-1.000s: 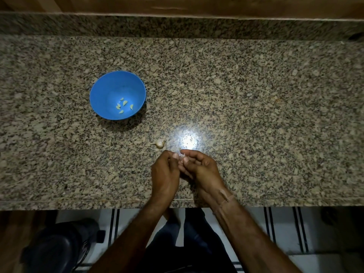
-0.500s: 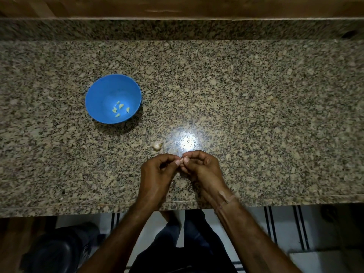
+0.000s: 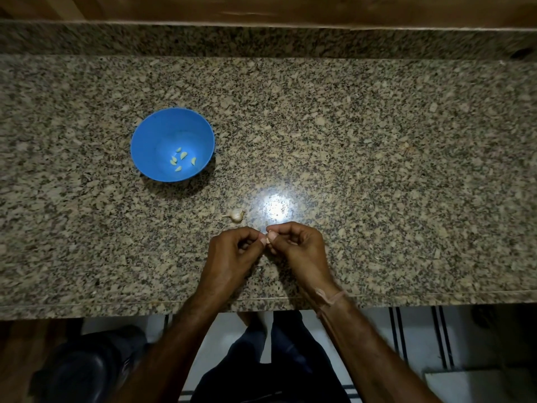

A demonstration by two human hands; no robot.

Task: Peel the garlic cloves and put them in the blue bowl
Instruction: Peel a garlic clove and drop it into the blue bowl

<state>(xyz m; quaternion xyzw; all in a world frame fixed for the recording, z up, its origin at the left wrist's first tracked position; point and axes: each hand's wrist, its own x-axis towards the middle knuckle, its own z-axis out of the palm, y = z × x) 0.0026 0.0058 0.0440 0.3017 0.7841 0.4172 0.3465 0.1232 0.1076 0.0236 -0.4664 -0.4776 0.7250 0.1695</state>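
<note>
Pinching a garlic clove (image 3: 267,239) between the thumb and forefinger tips of the left hand (image 3: 229,257) and the right hand (image 3: 299,251), both meeting above the near middle of the granite countertop (image 3: 377,170); curling the other fingers of each hand loosely inward, holding nothing else; hiding most of the clove behind the fingertips, so not showing how much skin is off.

Still gripping the same small piece at the same spot as half a second ago; swinging the left wrist and knuckles a little toward 9 o'clock compared with a second ago, opening a slightly wider gap between the two palms; keeping the right hand much as before, a thin band (image 3: 331,298) lying round its wrist.

Leaving the remaining garlic bulb (image 3: 236,215) lying on the stone just at 11 o'clock of the fingertips, apart from them, unmoved; leaving the blue bowl (image 3: 151,141) upright farther off at 10 o'clock, well apart from the hands, holding five peeled cloves (image 3: 183,155) in its bottom, the same count as earlier; catching a bright light reflection (image 3: 276,207) at 12 o'clock of the hands.
</note>
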